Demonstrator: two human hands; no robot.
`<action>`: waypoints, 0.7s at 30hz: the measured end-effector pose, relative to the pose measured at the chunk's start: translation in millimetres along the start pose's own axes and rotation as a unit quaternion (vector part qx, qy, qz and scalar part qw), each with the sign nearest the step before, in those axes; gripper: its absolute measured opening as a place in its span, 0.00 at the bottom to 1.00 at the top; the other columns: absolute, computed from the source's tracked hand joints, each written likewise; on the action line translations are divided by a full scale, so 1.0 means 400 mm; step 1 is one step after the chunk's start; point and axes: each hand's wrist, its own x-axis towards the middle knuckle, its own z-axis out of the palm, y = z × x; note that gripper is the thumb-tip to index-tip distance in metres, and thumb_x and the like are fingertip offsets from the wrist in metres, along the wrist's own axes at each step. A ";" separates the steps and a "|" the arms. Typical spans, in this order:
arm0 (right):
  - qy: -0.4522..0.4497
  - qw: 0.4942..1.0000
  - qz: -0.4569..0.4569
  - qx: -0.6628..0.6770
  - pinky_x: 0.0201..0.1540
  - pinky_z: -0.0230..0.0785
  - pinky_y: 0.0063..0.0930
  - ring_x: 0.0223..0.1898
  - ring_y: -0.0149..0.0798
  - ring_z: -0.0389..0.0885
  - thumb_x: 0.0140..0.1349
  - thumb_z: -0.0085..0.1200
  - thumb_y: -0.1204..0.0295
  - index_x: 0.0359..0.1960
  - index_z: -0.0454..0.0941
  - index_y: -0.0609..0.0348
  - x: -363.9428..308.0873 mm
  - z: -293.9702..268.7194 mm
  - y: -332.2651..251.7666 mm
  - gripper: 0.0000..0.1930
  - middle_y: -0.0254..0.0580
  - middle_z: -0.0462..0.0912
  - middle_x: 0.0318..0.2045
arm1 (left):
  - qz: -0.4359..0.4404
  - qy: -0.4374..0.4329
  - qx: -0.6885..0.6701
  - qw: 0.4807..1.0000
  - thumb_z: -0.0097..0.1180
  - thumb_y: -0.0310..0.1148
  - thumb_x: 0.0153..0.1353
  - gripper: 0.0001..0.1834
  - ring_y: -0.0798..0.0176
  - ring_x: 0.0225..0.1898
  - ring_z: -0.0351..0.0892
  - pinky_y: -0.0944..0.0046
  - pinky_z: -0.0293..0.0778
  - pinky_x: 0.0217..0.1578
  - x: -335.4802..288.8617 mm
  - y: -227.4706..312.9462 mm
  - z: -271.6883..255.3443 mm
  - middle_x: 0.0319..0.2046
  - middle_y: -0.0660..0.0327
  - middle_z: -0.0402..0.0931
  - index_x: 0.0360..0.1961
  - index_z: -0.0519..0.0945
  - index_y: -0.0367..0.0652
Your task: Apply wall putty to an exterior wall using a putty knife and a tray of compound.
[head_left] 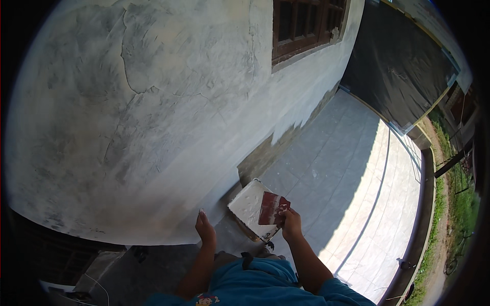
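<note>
My right hand [291, 223] grips a dark red flat putty spreader [270, 208] by its near right corner, with whitish smears on its blade. The spreader is over a rectangular tray [239, 191] of white putty [248, 203], hiding part of it; whether they touch I cannot tell. My left hand [205, 228] is left of the tray, close to the lower part of the wall, its fingers stretched upward and nothing seen in them. A pale spot shows at its fingertips. In front of me the wall [168, 127] carries patchy grey and white coating with cracks.
A brown wooden window [306, 28] is set in the wall at upper right. Grey tiles [316, 168] cover the floor, partly sunlit. At the far end hangs a dark sheet [398, 64]. A low kerb [423, 214] borders grass on the right. Shadowed clutter is at lower left.
</note>
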 end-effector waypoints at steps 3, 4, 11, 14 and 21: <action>0.012 1.000 0.018 -0.007 0.34 0.76 0.29 0.28 0.35 0.80 0.54 0.50 0.78 0.39 0.76 0.61 0.059 -0.047 -0.039 0.10 0.38 0.81 0.31 | 0.069 -0.026 0.029 0.997 0.38 0.51 0.75 0.32 0.54 0.59 0.76 0.62 0.66 0.60 -0.059 0.052 0.133 0.54 0.44 0.78 0.56 0.75 0.28; 0.016 1.000 0.023 -0.009 0.34 0.75 0.29 0.28 0.35 0.80 0.54 0.50 0.78 0.39 0.76 0.61 0.077 -0.056 -0.048 0.10 0.38 0.81 0.31 | 0.054 -0.055 0.049 0.996 0.38 0.51 0.75 0.32 0.54 0.58 0.76 0.61 0.67 0.60 -0.074 0.071 0.163 0.53 0.44 0.78 0.57 0.75 0.28; 0.028 0.999 0.034 -0.013 0.35 0.76 0.29 0.29 0.35 0.80 0.54 0.50 0.78 0.40 0.76 0.61 0.160 -0.100 -0.058 0.11 0.38 0.81 0.32 | -0.042 -0.197 0.032 0.979 0.39 0.56 0.73 0.39 0.50 0.68 0.63 0.56 0.56 0.69 -0.091 0.083 0.257 0.65 0.41 0.64 0.64 0.64 0.24; 0.039 0.999 0.030 -0.001 0.34 0.76 0.29 0.30 0.35 0.81 0.54 0.50 0.78 0.40 0.76 0.62 0.175 -0.101 -0.045 0.11 0.38 0.81 0.31 | -0.052 -0.214 0.055 0.974 0.40 0.57 0.72 0.40 0.51 0.68 0.63 0.56 0.57 0.69 -0.078 0.049 0.269 0.65 0.42 0.64 0.64 0.64 0.24; 0.073 0.996 0.042 0.010 0.27 0.72 0.25 0.27 0.32 0.79 0.54 0.51 0.78 0.40 0.78 0.60 0.232 -0.056 0.009 0.11 0.35 0.81 0.29 | -0.102 -0.217 0.084 0.967 0.39 0.53 0.74 0.37 0.51 0.66 0.66 0.56 0.58 0.68 -0.030 -0.004 0.294 0.63 0.42 0.67 0.64 0.65 0.25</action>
